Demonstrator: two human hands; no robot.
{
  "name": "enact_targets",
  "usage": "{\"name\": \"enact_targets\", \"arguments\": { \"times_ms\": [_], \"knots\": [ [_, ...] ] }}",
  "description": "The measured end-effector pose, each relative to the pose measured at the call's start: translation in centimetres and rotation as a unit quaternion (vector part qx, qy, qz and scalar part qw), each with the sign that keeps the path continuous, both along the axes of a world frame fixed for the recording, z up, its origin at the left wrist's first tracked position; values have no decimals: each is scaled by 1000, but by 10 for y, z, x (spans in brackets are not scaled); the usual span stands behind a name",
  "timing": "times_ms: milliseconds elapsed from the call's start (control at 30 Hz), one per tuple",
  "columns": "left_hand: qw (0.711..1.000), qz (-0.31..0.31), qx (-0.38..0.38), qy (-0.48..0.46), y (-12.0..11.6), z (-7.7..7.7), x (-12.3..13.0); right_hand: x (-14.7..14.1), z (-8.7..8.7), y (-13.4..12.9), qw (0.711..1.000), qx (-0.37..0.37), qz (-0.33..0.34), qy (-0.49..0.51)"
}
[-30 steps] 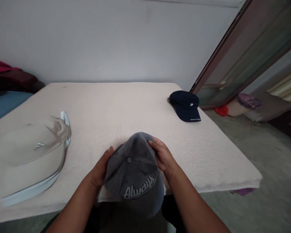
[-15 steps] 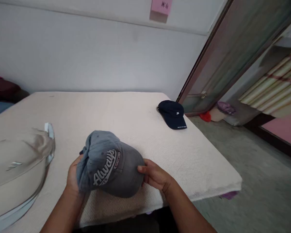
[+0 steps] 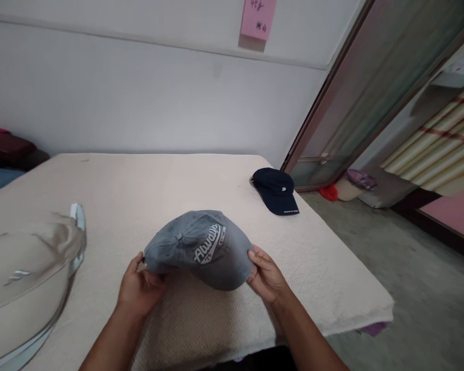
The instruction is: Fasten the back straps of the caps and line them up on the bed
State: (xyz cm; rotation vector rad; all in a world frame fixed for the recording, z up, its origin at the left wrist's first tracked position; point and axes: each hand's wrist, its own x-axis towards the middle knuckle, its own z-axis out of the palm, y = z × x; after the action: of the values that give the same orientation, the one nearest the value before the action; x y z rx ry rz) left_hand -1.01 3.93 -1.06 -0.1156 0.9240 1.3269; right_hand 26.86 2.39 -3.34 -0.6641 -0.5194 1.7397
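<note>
A grey-blue baseball cap (image 3: 189,242) with raised white "Always" lettering is held between my two hands, low over the cloth-covered table. My left hand (image 3: 141,286) grips the back edge of the cap, thumb on the outside and fingers underneath. On the other side, my right hand (image 3: 266,273) pinches the tip of the brim, with the thumb on top. The crown bulges upward and the brim points right. Whether the cap touches the cloth below I cannot tell.
A navy cap (image 3: 274,188) lies near the far right corner of the white-covered table (image 3: 317,268). At the left edge sits a large beige hat (image 3: 31,263) with a pale strap. A wall stands behind, bearing a pink note (image 3: 258,20). Right of the table is grey floor (image 3: 421,288).
The grey-blue cap has moved right and slightly away from me. Its crown, bunched before, is now stretched out. My left hand has shifted from beneath the crown to the back edge.
</note>
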Motion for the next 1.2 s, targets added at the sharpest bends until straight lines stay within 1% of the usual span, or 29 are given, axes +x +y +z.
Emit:
{"name": "enact_targets", "arguments": {
  "times_ms": [100,200,300,367,433,467,533,600,733,767,833,900,967,1100,1200],
  "knots": [
    [1000,-16,-20,4,0,-3,5,2,6,9,1000,13,-5,4],
    [999,-34,-24,14,-2,-5,8,9,20,31,999,44,-25,-3],
    [998,-65,-11,13,-4,-5,9,24,40,68,992,96,-86,1],
    [996,-84,-5,9,-5,-5,11,37,53,98,983,111,-147,10],
    [996,-93,-4,5,-5,-6,13,48,59,126,976,87,-199,20],
    [996,-94,-5,3,-5,-6,14,53,59,137,974,57,-218,14],
    [995,-95,-6,0,-5,-6,16,59,48,152,970,-1,-242,-3],
    [995,-96,-4,0,-7,-6,17,63,28,158,967,-41,-253,-18],
    [995,-98,1,3,-10,-7,18,68,-16,151,952,-108,-281,-50],
    [995,-98,2,2,-10,-7,19,69,-24,149,948,-119,-289,-56],
    [995,-96,-1,0,-10,-7,21,70,-34,145,942,-132,-302,-67],
    [995,-100,-7,-5,-10,-6,23,70,-38,143,937,-134,-312,-80],
    [994,-108,-8,-9,-10,-6,25,71,-39,141,933,-132,-320,-95],
    [994,-109,-2,-7,-12,-5,24,70,-33,133,931,-123,-315,-136],
    [996,-90,-8,-4,-15,-5,19,62,-27,117,933,-120,-290,-177]
  ]
}}
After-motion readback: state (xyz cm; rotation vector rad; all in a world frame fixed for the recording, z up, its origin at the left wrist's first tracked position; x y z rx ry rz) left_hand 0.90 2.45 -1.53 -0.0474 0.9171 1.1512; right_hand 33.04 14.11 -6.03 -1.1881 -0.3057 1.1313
